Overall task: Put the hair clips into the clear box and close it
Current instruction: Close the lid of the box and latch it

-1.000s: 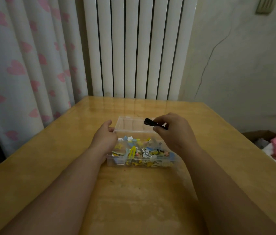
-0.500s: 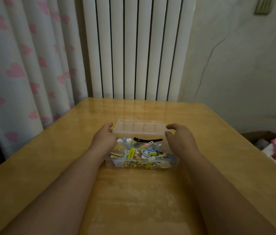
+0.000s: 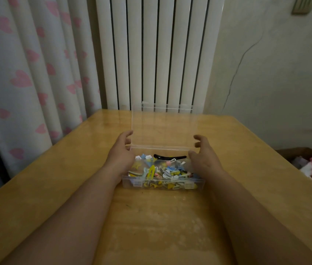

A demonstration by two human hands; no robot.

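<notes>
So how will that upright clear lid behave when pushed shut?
The lid looks thin and flat, so probably light and stiff, swinging at its base rather than flexing. Smooth plastic may be slippery; left hand and right hand hold its side edges. The clear box, full of hair clips, seems unlikely to tip.

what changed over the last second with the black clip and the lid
The right hand let go of the black clip, now lying at the back of the clear box, then moved to the right edge of the lid. With the left hand at its left edge, the lid swung up from lying back to upright. Box and coloured clips stayed put.
</notes>
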